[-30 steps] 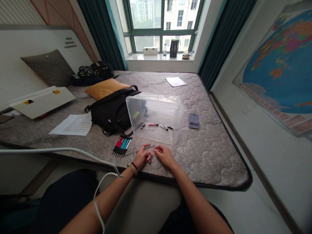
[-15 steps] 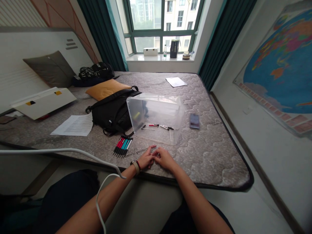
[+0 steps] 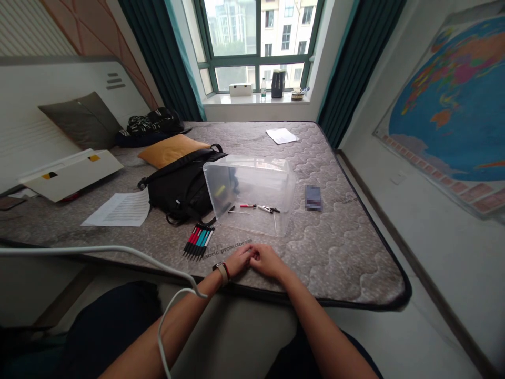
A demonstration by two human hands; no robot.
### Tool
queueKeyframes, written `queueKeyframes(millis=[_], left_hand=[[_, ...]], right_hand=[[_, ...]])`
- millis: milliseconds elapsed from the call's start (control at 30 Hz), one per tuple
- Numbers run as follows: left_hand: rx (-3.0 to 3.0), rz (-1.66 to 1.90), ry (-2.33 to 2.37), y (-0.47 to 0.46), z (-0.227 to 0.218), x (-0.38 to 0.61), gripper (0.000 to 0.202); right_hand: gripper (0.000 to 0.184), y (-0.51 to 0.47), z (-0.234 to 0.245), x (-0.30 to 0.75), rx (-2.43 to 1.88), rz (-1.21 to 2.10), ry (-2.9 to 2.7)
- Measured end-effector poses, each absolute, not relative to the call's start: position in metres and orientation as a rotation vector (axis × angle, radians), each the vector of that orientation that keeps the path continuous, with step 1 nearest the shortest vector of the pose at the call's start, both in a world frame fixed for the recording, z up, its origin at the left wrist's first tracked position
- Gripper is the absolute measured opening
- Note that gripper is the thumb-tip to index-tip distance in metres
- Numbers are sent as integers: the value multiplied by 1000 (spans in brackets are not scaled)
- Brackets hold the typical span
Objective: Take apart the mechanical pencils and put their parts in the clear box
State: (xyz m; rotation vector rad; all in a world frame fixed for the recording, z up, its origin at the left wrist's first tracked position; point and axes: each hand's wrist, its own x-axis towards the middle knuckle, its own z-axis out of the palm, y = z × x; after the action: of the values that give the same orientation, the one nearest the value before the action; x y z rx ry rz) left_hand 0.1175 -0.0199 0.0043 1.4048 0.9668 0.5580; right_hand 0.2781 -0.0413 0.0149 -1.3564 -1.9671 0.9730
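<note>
Covering most of the view, a grey quilted mattress (image 3: pixel 347 252) runs from the person's lap up to the window (image 3: pixel 256 37) at the far wall. A world map (image 3: pixel 453 105) hangs on the wall to the right. On the left half of the mattress lies a black bag (image 3: pixel 177 184), with a yellow cushion (image 3: pixel 169 150) just behind it and a flat white case (image 3: pixel 71 171) well off to the left. Just right of the bag, and touching it, a clear plastic box (image 3: pixel 252 173) lies tipped on its side, its open mouth facing the person; a few loose pens (image 3: pixel 256 208) lie on its lower wall. A printed sheet of paper (image 3: pixel 118 208) lies left of the bag, and a small dark card (image 3: pixel 313 197) lies just right of the box. A white cable (image 3: pixel 118 250) crosses the lower left, over the left forearm.

A bundle of pens (image 3: pixel 198 241), red, blue and black, lies side by side on the mattress in front of the bag, near the box's left corner.

The left hand (image 3: pixel 239 260) and the right hand (image 3: pixel 270 261) rest on the near edge of the mattress, just in front of the box and right of the bundle. Their fingertips meet, the fingers curled inward and close together. Whether anything is pinched between them cannot be told.
</note>
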Motion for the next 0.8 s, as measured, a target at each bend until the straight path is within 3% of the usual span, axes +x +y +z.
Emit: queueKeyframes(millis=[133, 400, 567, 800], left_hand=[[1288, 452, 977, -19, 1, 117, 21], [1186, 434, 1054, -16, 1, 115, 18], [1161, 423, 1032, -14, 0, 112, 15], [1156, 487, 1018, -17, -1, 111, 43]], right_hand=[[9, -34, 18, 298, -1381, 1121, -1881], [6, -29, 14, 307, -1341, 1084, -1729], [37, -22, 17, 310, -1303, 834, -1181], [13, -33, 12, 287, -1318, 891, -1636]])
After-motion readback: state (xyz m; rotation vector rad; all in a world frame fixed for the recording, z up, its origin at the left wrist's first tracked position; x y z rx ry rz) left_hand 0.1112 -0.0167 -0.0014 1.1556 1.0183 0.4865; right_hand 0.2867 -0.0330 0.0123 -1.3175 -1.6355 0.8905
